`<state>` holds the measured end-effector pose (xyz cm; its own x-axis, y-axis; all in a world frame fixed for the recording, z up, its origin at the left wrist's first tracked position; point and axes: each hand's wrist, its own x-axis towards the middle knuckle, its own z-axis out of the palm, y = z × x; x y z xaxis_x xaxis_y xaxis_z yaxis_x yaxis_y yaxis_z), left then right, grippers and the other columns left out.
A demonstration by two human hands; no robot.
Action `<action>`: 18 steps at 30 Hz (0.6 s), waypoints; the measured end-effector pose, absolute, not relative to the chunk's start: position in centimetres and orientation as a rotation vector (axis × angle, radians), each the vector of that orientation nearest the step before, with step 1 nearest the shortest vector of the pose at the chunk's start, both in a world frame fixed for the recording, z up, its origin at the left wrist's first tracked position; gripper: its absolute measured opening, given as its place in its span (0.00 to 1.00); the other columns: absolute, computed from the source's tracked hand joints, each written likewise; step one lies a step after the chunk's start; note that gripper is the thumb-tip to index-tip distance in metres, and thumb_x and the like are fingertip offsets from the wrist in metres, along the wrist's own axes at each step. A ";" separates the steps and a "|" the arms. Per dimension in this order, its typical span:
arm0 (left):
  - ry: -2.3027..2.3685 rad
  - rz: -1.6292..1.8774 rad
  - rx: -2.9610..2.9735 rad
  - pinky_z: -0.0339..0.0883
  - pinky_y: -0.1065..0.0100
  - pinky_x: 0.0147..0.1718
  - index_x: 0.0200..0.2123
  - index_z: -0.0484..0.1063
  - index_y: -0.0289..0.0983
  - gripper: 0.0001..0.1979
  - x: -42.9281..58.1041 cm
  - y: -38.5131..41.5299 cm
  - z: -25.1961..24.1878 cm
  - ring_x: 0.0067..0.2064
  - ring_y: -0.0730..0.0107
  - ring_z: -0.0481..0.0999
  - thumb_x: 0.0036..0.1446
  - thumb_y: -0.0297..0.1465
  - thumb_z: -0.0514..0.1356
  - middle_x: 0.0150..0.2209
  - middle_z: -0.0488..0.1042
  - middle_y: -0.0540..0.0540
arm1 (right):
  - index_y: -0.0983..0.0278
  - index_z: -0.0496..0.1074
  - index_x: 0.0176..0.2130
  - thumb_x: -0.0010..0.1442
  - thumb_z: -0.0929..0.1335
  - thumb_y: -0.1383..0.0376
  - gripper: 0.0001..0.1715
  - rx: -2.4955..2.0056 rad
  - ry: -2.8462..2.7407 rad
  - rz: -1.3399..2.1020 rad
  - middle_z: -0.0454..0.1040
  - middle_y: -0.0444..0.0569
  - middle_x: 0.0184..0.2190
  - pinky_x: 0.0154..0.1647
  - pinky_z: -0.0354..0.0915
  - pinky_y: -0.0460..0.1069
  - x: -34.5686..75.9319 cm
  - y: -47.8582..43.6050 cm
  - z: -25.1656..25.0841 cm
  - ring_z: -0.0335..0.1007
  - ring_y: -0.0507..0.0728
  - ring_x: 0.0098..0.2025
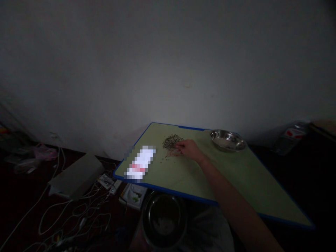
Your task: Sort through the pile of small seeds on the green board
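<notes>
My right hand (187,148) reaches over the table from the lower right, thumb and fingertips brought together at the near right edge of a pile of small dark grains (172,140). What is pinched between the fingertips is too small to make out. Several loose grains lie scattered nearer me, below the pile. Under the table's front edge is a round, dark metal bowl (165,218) with something pale inside. A dim pinkish patch beside its lower left may be my left hand (139,241); no fingers can be told there.
The pale green table (194,185) has a blue rim and stands against a wall. A shiny steel bowl (228,140) sits at its back right, a bright blurred-out phone-like screen (141,162) at its left. Cables, a box (77,176) and a plastic bottle (290,138) lie around.
</notes>
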<state>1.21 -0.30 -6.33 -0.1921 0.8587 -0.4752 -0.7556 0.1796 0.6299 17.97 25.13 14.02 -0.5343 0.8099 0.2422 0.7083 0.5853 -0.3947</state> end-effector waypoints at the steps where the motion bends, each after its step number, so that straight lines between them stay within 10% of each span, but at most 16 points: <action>1: 0.997 1.451 0.127 0.73 0.48 0.51 0.54 0.73 0.44 0.17 1.2 -0.3 -6.2 0.55 0.54 0.76 0.64 0.39 0.62 0.59 0.74 0.43 | 0.58 0.84 0.43 0.65 0.66 0.66 0.15 -1.225 -2.413 0.350 0.84 0.48 0.32 0.38 0.66 0.46 18.0 25.1 14.1 0.78 0.55 0.34; 18: 0.976 1.379 0.040 0.69 0.46 0.56 0.42 0.80 0.41 0.20 0.8 -0.2 -9.7 0.54 0.49 0.79 0.55 0.49 0.66 0.47 0.84 0.42 | 0.58 0.83 0.44 0.65 0.66 0.66 0.16 -1.199 -2.421 0.359 0.84 0.46 0.33 0.38 0.66 0.46 17.3 24.5 14.0 0.77 0.54 0.34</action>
